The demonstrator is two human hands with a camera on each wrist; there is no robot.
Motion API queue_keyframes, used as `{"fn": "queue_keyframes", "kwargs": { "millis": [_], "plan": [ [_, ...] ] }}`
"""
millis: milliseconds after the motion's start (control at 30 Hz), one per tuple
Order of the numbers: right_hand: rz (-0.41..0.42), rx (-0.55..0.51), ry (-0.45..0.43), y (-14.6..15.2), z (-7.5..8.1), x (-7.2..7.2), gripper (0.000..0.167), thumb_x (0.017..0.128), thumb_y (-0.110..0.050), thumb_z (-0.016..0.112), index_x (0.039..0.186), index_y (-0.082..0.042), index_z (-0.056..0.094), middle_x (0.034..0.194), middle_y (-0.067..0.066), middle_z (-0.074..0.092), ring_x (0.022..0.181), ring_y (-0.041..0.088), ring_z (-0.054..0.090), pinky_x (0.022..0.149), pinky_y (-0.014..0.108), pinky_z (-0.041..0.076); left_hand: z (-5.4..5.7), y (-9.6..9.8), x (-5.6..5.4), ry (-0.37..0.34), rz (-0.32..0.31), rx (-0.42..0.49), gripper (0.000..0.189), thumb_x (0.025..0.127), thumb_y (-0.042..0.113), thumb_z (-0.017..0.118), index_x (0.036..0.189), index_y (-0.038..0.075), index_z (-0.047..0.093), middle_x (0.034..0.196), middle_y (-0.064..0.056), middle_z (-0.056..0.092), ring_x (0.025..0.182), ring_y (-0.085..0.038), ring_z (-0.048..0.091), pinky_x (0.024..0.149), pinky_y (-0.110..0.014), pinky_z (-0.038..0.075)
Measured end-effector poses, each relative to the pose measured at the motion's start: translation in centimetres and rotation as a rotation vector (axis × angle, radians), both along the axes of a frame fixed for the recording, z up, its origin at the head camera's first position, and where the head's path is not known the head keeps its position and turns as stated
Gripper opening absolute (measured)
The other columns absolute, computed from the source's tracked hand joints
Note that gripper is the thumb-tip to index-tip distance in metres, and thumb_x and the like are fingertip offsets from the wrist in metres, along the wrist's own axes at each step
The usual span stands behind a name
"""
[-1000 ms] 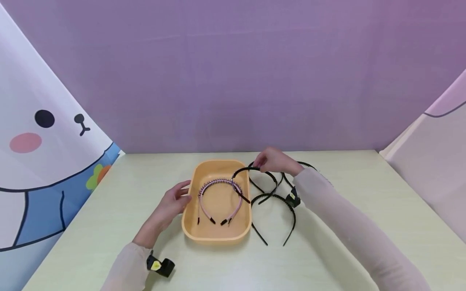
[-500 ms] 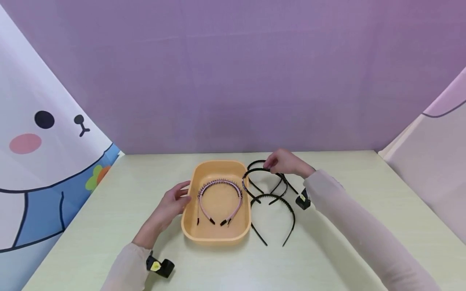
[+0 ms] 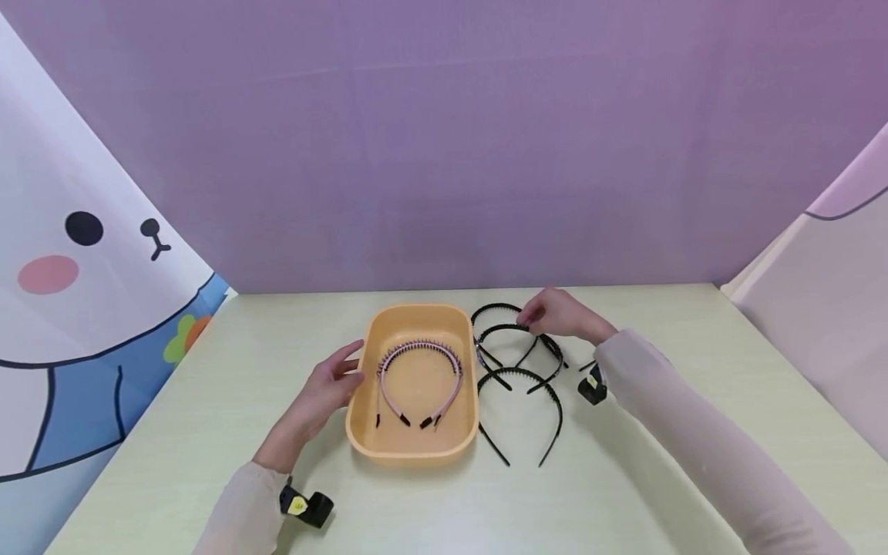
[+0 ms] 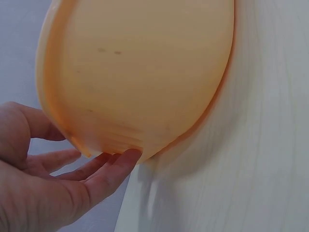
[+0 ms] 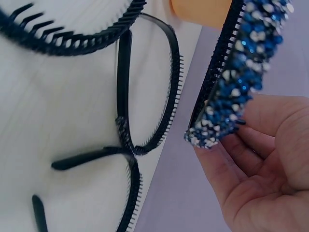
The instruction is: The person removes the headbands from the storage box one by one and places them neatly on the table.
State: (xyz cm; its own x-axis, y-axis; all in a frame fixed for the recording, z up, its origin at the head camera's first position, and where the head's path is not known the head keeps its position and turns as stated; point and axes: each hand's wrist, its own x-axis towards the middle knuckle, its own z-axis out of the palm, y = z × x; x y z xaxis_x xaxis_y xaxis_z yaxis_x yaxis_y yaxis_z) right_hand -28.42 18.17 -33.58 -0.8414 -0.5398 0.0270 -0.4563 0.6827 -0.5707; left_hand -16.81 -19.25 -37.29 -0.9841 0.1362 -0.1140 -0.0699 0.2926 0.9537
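My right hand (image 3: 557, 312) pinches a headband with blue and white beads (image 5: 246, 72) by the top of its arch. In the head view this headband (image 3: 480, 351) hangs over other black headbands to the right of the orange-yellow basket. A black toothed headband (image 3: 522, 371) lies nearest the front, and another black headband (image 3: 494, 306) is farther back. My left hand (image 3: 326, 389) touches the left outer side of the basket (image 3: 416, 455) with loosely bent fingers. Inside the basket sits a pinkish-purple headband (image 3: 391, 393) with black tips, possibly more than one stacked.
A pale wood-look table (image 3: 659, 370) carries everything. Behind it rises a purple cloth backdrop (image 3: 444, 154), with a cartoon-printed panel (image 3: 83, 308) at the left. Part of another black headband (image 3: 586, 365) shows beside the right wrist camera (image 3: 593, 388).
My right hand has moved to the right with the beaded headband, which hung over the basket's right rim and is now beyond it. The left hand and basket have stayed put.
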Motion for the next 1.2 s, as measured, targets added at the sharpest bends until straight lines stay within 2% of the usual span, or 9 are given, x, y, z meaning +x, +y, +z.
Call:
{"fn": "queue_keyframes", "kwargs": {
  "millis": [367, 767, 933, 1200],
  "plan": [
    [-0.025, 0.028, 0.019, 2.4, -0.1, 0.4, 0.025, 0.076, 0.006, 0.061, 0.098, 0.006, 0.071, 0.094, 0.017, 0.072, 0.084, 0.022, 0.067, 0.075, 0.033, 0.056, 0.2, -0.1, -0.1, 0.005, -0.002, 0.001, 0.058, 0.097, 0.003, 0.042, 0.151, 0.005, 0.021, 0.141, -0.032, 0.038, 0.121, -0.040, 0.051, 0.088, -0.041, 0.055],
    [-0.065, 0.016, -0.026, 4.8, -0.8, 1.3, 0.025, 0.075, 0.006, 0.063, 0.099, 0.005, 0.071, 0.093, 0.015, 0.072, 0.086, 0.023, 0.067, 0.077, 0.035, 0.057, 0.1, 0.0, -0.1, -0.007, 0.009, -0.008, 0.057, 0.097, 0.003, 0.041, 0.151, 0.005, 0.022, 0.141, -0.032, 0.039, 0.121, -0.040, 0.051, 0.087, -0.040, 0.056],
    [-0.058, 0.032, -0.010, 5.4, -0.8, 1.8, 0.025, 0.075, 0.006, 0.062, 0.097, 0.005, 0.071, 0.093, 0.015, 0.072, 0.086, 0.023, 0.067, 0.076, 0.034, 0.057, 0.2, 0.0, 0.0, -0.008, 0.011, -0.018, 0.057, 0.097, 0.003, 0.041, 0.151, 0.004, 0.022, 0.141, -0.032, 0.039, 0.121, -0.040, 0.050, 0.088, -0.041, 0.055],
    [-0.084, 0.042, -0.036, 6.7, -1.5, 2.1, 0.024, 0.075, 0.006, 0.062, 0.097, 0.003, 0.072, 0.092, 0.012, 0.072, 0.086, 0.020, 0.066, 0.076, 0.033, 0.057, 0.2, 0.1, -0.1, -0.016, 0.021, -0.027, 0.055, 0.097, 0.004, 0.042, 0.149, 0.001, 0.024, 0.142, -0.032, 0.038, 0.121, -0.041, 0.050, 0.088, -0.040, 0.055]
  ]
}}
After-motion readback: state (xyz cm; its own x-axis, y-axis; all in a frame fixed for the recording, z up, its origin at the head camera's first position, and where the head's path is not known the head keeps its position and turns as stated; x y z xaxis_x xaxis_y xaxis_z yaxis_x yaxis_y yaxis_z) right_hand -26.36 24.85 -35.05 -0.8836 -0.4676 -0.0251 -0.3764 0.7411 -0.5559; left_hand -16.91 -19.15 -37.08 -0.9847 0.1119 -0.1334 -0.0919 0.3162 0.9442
